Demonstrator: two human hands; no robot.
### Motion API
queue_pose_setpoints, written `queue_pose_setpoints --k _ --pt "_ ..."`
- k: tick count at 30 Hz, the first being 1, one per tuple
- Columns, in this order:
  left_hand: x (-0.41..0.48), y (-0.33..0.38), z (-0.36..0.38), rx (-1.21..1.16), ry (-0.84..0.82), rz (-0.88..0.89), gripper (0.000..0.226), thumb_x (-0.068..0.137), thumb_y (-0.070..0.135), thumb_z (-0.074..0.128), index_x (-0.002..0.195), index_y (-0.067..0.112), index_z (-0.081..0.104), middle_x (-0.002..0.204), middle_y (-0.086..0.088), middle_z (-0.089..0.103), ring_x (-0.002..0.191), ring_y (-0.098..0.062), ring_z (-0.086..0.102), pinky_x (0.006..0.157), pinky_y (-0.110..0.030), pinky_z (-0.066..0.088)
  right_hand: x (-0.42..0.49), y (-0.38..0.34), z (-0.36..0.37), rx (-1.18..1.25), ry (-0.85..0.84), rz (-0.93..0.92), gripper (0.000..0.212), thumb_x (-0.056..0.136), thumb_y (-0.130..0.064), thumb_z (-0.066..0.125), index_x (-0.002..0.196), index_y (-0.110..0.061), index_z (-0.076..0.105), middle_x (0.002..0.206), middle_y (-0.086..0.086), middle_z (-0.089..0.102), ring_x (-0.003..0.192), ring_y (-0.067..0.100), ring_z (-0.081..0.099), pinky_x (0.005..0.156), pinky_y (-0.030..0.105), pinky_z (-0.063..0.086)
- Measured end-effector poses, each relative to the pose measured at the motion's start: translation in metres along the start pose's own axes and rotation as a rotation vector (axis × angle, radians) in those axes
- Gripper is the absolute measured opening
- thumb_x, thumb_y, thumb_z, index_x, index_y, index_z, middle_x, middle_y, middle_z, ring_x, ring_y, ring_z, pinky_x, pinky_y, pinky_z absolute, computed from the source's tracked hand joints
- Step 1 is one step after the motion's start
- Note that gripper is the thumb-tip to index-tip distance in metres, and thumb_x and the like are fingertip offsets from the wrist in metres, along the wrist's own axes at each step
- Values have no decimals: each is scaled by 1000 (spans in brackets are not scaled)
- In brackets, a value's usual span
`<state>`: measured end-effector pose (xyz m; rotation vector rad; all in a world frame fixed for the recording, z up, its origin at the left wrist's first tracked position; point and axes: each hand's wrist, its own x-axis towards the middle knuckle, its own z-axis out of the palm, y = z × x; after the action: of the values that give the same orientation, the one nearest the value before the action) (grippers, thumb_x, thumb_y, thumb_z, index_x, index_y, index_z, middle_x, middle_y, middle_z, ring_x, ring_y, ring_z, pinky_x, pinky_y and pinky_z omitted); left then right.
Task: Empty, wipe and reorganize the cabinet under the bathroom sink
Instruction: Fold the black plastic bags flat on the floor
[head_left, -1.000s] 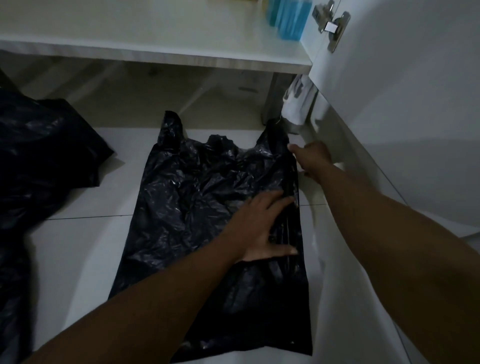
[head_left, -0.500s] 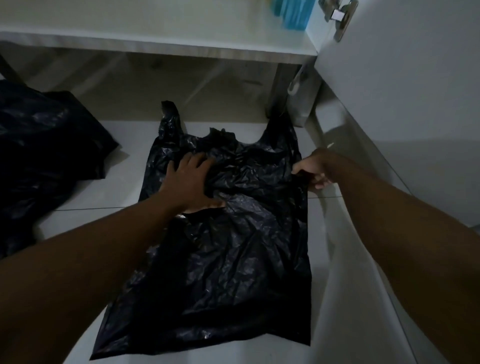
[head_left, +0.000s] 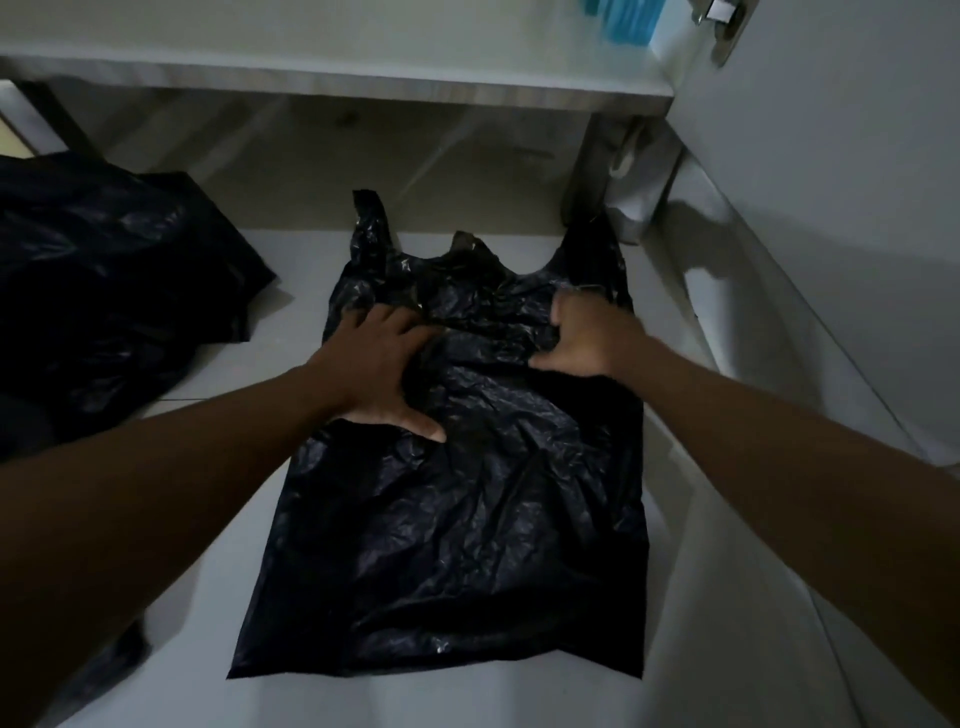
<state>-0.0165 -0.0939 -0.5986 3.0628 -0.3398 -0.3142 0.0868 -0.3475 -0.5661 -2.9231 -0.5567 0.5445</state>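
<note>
Black plastic bag (head_left: 457, 519) lies flat on floor (head_left: 208, 545) at frame centre, handles toward 12 o'clock; left hand (head_left: 379, 364) splayed wide, pressed palm-down on its upper part at 10 o'clock, right hand (head_left: 587, 338) curled, pinching the plastic at 1 o'clock; second dark bag (head_left: 104, 291) at 9 o'clock

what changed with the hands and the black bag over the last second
The left hand slid from the black plastic bag's right-middle up to its upper left and presses flat. The right hand came in from the bag's right edge onto its upper right. The bag remains spread on the floor; the dark pile is unmoved.
</note>
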Motion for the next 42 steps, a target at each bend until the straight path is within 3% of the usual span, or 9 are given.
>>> queue_pose_setpoints --k 5,9,12,15,19,25,32,38,42 --pt "-1 9 12 -41 -142 -14 137 46 98 55 156 30 10 163 1 11 150 -25 10 120 -60 6 -18 -24 50 -68 119 -124 69 81 -68 55 129 -19 49 130 8 49 122 32 44 97 48 45" --pt "-4 8 19 -130 197 -61 97 73 85 49 148 26 35 153 -3 33 142 -26 26 118 -54 20 -12 -37 41 -30 160 -154 59 87 -63 50 129 -21 50 129 6 49 123 29 43 96 47 46" --pt "4 -3 18 -256 446 -292 56 89 55 55 132 21 51 134 -8 49 125 -30 42 103 -46 38 -4 -65 38 -19 255 -209 46 90 -53 50 122 -21 53 125 5 50 121 29 44 93 46 45" --pt "20 -22 6 -429 503 -536 39 92 37 55 124 16 56 125 -13 54 117 -33 48 95 -46 44 0 -99 51 1 238 -266 42 92 -47 50 126 -23 51 129 4 48 125 29 38 96 51 39" --pt "43 -58 -5 -666 486 -703 39 91 37 57 122 14 60 120 -14 62 111 -33 59 95 -44 51 8 -123 71 -25 204 -345 50 94 -55 44 135 -26 44 136 3 41 132 29 30 104 58 31" --pt "73 -99 -8 -836 499 -723 45 90 41 64 123 11 65 114 -12 70 104 -27 67 92 -39 56 13 -117 109 4 178 -347 61 93 -67 32 142 -30 33 148 -2 25 142 26 16 115 63 11" --pt "122 -112 -25 -915 481 -755 54 85 54 67 79 0 68 83 -19 71 79 -30 70 75 -40 59 10 -113 117 -14 248 -351 65 93 -68 16 146 -32 25 156 -3 18 147 24 9 117 60 7" --pt "158 -129 -48 -1002 335 -815 50 94 36 58 127 -1 60 124 -17 64 113 -32 62 81 -30 49 7 -113 113 -10 198 -345 65 94 -68 14 148 -32 22 159 -2 15 149 25 2 117 60 4" --pt "166 -142 -59 -1041 381 -842 45 88 32 63 120 0 64 116 -18 66 105 -32 67 66 -32 52 6 -113 111 -7 185 -348 66 94 -68 15 148 -31 21 160 -1 14 150 25 1 117 60 3"
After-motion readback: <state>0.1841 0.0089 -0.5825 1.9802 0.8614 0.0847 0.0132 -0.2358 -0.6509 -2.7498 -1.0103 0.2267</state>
